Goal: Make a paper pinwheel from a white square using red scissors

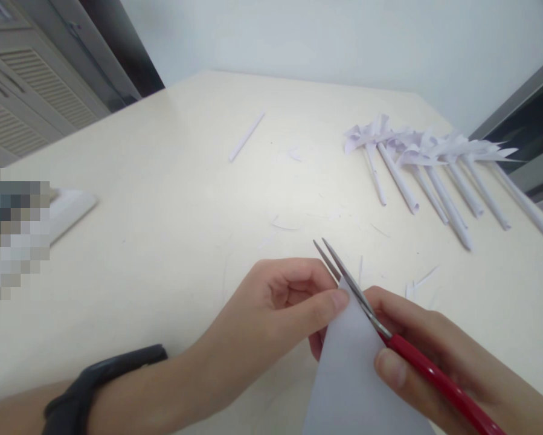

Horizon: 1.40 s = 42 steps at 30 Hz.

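A white sheet of paper (357, 368) comes to a narrow tip between my hands. My left hand (293, 308) pinches that tip between thumb and fingers. In my right hand (411, 344) is a pair of scissors (434, 377) with red handles and slim metal blades. The blades are slightly apart and lie along the right edge of the paper, their points reaching past its tip. The right thumb also rests against the sheet. The scissors' finger loops and the sheet's lower part run out of view.
Several rolled paper sticks with fringed, curled tops (434, 148) lie at the right back. A single thin paper roll (247, 136) rests farther left. Thin paper scraps (284, 226) are scattered over the cream table (171, 181). A pale, partly blurred-out object (74, 208) is at the left edge.
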{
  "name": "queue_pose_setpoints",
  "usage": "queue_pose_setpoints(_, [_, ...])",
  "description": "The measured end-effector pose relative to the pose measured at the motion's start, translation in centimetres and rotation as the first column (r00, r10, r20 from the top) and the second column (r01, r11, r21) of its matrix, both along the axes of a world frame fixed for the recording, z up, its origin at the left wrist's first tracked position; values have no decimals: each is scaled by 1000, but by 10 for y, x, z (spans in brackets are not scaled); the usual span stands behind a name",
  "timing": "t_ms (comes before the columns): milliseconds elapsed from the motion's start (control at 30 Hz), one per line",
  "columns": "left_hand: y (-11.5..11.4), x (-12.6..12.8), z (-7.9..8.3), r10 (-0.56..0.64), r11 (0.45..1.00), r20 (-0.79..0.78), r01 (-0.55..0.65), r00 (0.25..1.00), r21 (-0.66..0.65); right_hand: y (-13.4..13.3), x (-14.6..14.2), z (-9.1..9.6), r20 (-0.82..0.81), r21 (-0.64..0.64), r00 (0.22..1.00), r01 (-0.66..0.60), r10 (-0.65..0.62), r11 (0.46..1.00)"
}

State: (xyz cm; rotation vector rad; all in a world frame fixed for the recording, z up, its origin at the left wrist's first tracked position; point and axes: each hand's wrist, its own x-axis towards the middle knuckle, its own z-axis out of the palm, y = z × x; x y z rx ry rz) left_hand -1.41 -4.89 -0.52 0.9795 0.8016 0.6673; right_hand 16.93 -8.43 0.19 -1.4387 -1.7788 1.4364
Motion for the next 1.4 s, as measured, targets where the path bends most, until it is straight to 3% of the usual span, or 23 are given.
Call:
queue_pose_setpoints(333, [1,-1,2,-7,1000,-40,8,999,17,-8,-7,0,-31,1,988,150,-150,989])
queue_pose_setpoints(567, [0,0,3,-31,999,-34,32,999,12,-1,0,2,-156,-320,972,118,-175,940])
queue_pose_setpoints(733, [3,2,8,-72,997,-119,69,990,-24,6,4,5,-140,-254,984,73,-111,964])
queue_pose_setpoints(867, [5,4,10,-140,987,-119,129,983,-99,10,7,3,-109,-199,981,136,-160,971])
queue_pose_setpoints(1033, [5,2,8,-362,932,-264,352,894,-87,16,15,0,-138,-204,962,206,-237,957])
queue_pose_setpoints(1133, [1,1,1,-430,900,-295,433,853,-59,18,18,-1,-175,-225,943,240,-282,944])
queue_pose_setpoints(1267, [0,0,-4,-410,912,-197,400,891,-88,20,18,-1,-219,-235,930,245,-297,941])
queue_pose_setpoints(1400, [5,1,2,-363,931,-186,348,913,-109,24,22,1,-225,-161,922,282,-314,946])
